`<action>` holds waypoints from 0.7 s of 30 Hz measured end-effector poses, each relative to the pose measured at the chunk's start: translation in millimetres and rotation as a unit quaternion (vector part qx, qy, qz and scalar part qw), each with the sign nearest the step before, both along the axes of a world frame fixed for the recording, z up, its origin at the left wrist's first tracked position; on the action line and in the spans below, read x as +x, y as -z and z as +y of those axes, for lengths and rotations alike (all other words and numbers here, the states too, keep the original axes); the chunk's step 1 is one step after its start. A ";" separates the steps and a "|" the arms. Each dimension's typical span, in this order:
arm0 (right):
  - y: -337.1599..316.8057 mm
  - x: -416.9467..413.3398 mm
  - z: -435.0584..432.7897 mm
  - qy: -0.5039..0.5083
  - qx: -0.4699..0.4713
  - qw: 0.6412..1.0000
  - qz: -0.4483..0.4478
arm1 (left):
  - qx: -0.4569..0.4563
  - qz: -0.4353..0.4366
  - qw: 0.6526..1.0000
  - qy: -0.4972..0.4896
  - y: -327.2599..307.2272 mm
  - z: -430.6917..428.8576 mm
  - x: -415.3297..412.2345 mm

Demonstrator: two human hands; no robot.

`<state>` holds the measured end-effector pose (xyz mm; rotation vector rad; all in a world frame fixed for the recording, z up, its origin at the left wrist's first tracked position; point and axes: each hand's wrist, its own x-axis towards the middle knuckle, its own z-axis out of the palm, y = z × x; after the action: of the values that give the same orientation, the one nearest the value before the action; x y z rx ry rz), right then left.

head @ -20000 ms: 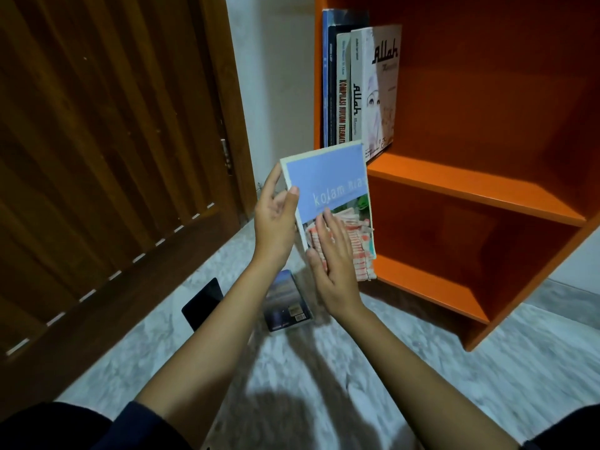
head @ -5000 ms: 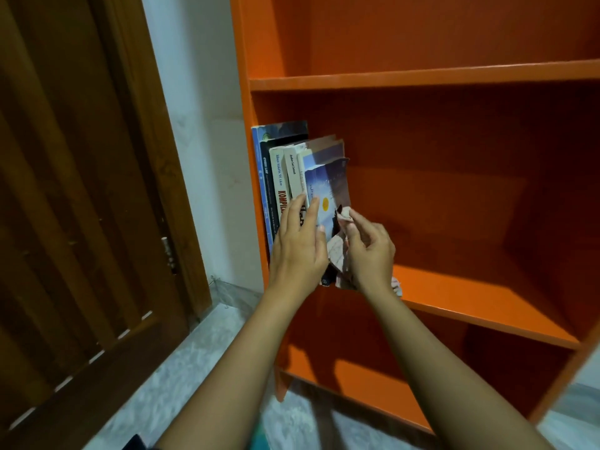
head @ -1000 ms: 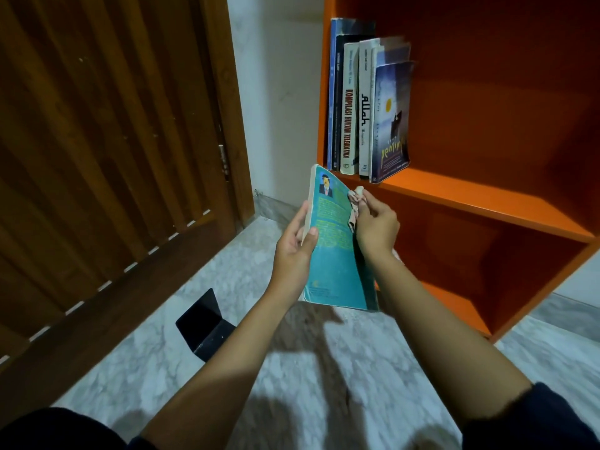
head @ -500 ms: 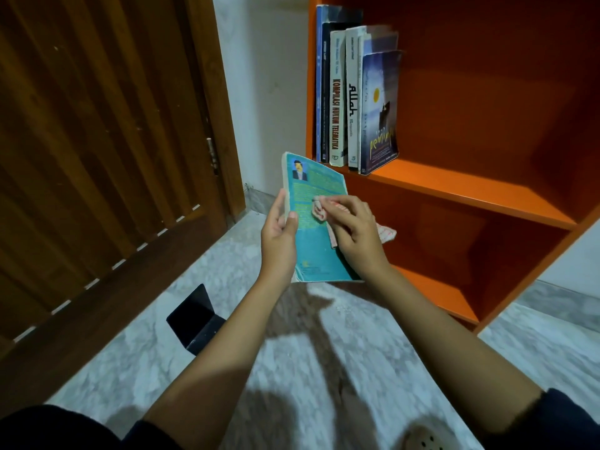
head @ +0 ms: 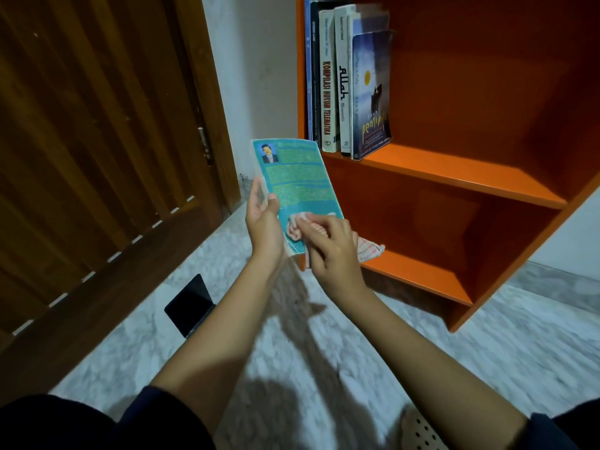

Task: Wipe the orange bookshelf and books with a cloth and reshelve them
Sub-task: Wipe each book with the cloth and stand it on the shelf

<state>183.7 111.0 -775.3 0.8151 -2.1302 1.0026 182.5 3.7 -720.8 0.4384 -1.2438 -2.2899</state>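
Observation:
My left hand (head: 263, 222) holds a teal paperback (head: 297, 180) upright by its left edge, back cover facing me, in front of the orange bookshelf (head: 454, 177). My right hand (head: 331, 251) presses a bunched pale cloth with red stripes (head: 368, 250) against the lower part of that cover. Several books (head: 350, 82) stand upright at the left end of the middle shelf, the rightmost one dark blue.
A brown wooden door (head: 97, 141) fills the left side. A dark flat object (head: 190, 303) lies on the marble floor (head: 487, 352) below my left arm. The lower shelf compartment (head: 422, 228) holds no books. White wall shows between door and shelf.
My right hand with the cloth has slid down the teal cover from its top to its lower part. My left hand keeps the book upright.

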 end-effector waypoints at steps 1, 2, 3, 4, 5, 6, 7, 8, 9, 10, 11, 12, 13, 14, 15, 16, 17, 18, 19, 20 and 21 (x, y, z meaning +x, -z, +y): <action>3.4 0.8 3.6 -0.027 0.032 0.998 0.039 | 0.016 -0.002 1.000 -0.005 0.1 -2.9 0.2; 6.1 0.6 7.7 -0.053 0.057 0.994 0.072 | 0.028 -0.002 1.000 -0.006 0.0 -5.3 1.3; 8.9 -1.1 12.0 -0.069 0.071 0.991 0.092 | 0.038 -0.002 0.999 -0.005 0.2 -7.4 2.6; 12.2 -3.6 16.5 -0.071 0.071 0.990 0.098 | 0.047 0.000 0.999 -0.001 0.0 -9.0 4.3; 16.3 -7.4 20.7 -0.056 0.055 0.993 0.087 | 0.053 0.002 0.999 0.005 0.0 -10.5 6.1; 19.1 -11.4 24.2 -0.027 0.023 0.998 0.059 | 0.053 0.004 0.999 0.012 0.2 -11.8 7.8; 21.0 -15.3 26.8 0.007 -0.020 1.000 0.018 | 0.048 0.005 0.999 0.019 0.5 -12.9 9.5; 20.7 -18.9 28.2 0.035 -0.069 0.996 -0.031 | 0.040 0.007 0.999 0.027 0.5 -13.7 10.9; 18.5 -21.8 28.8 0.047 -0.120 0.988 -0.079 | 0.030 0.010 0.999 0.034 0.6 -14.3 12.0; 14.2 -24.1 29.2 0.048 -0.168 0.977 -0.122 | 0.020 0.016 0.999 0.040 0.3 -14.8 13.0; 8.2 -25.4 29.0 0.049 -0.210 0.963 -0.161 | 0.011 0.023 0.999 0.043 0.2 -15.2 13.5; 3.9 -28.2 29.1 0.054 -0.244 0.948 -0.197 | 0.002 0.028 0.999 0.045 0.2 -15.3 13.9; 0.2 -30.9 29.5 0.061 -0.267 0.932 -0.236 | -0.006 0.031 0.998 0.046 0.5 -15.4 13.9; -2.2 -33.8 30.4 0.058 -0.285 0.915 -0.280 | -0.012 0.033 0.998 0.047 1.0 -15.7 13.7; -4.4 -35.5 31.0 0.038 -0.300 0.896 -0.325 | -0.019 0.035 0.998 0.047 2.0 -16.4 13.4; -6.8 -35.7 32.2 0.007 -0.313 0.877 -0.366 | -0.027 0.036 0.998 0.048 3.2 -17.4 12.8; -9.3 -34.6 33.7 -0.027 -0.317 0.860 -0.399 | -0.035 0.037 0.997 0.050 4.3 -18.2 12.5; -12.0 -32.9 35.1 -0.058 -0.313 0.849 -0.421 | -0.045 0.037 0.997 0.051 5.3 -19.1 12.1; -14.7 -30.3 36.6 -0.082 -0.302 0.845 -0.434 | -0.056 0.036 0.997 0.049 6.6 -19.9 11.5; -16.3 -28.6 38.3 -0.105 -0.298 0.839 -0.443 | -0.069 0.034 0.996 0.046 7.2 -21.0 10.8; -16.5 -27.3 40.0 -0.131 -0.305 0.827 -0.454 | -0.080 0.034 0.995 0.043 8.4 -22.3 9.7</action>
<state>156.4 151.0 -758.8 0.2995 -2.1477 2.4327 192.2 -18.7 -729.2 0.2530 -1.4250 -2.2335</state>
